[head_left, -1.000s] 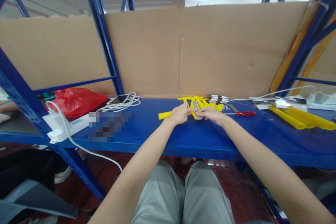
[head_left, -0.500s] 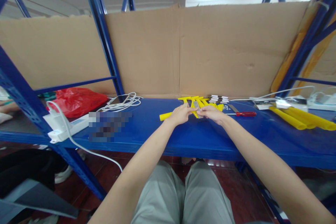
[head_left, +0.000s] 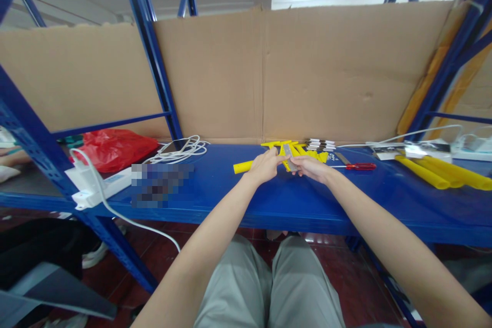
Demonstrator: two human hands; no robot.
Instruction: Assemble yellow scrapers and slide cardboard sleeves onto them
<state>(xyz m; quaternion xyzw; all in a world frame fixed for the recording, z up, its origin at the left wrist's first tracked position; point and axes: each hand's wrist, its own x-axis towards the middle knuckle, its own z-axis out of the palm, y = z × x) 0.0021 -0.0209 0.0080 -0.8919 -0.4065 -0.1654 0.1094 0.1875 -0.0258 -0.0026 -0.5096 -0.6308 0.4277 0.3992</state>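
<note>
My left hand (head_left: 266, 165) is closed around a yellow piece with a round tube-like handle (head_left: 243, 167), whose end sticks out to the left of the wrist. In my right hand (head_left: 312, 167) a flat grey strip (head_left: 290, 157) is pinched, its upper end leaning against yellow plastic by the left fingertips. The hands nearly meet, and the fingers hide where the parts join. Behind them lie several yellow T-shaped pieces (head_left: 273, 143). A red-handled screwdriver (head_left: 360, 166) rests to the right of my right hand.
Small black-and-white packs (head_left: 321, 144) stand by the cardboard wall (head_left: 330, 72). Yellow tubes (head_left: 436, 173) lie at right on the blue shelf (head_left: 215, 195). At left are a white power strip (head_left: 103, 188), coiled white cable (head_left: 184, 149) and a red plastic bag (head_left: 115, 149). Blue posts flank the workspace.
More of the grey strip now shows between my hands, and the right fingers have shifted down along its side. My left hand has hardly moved.
</note>
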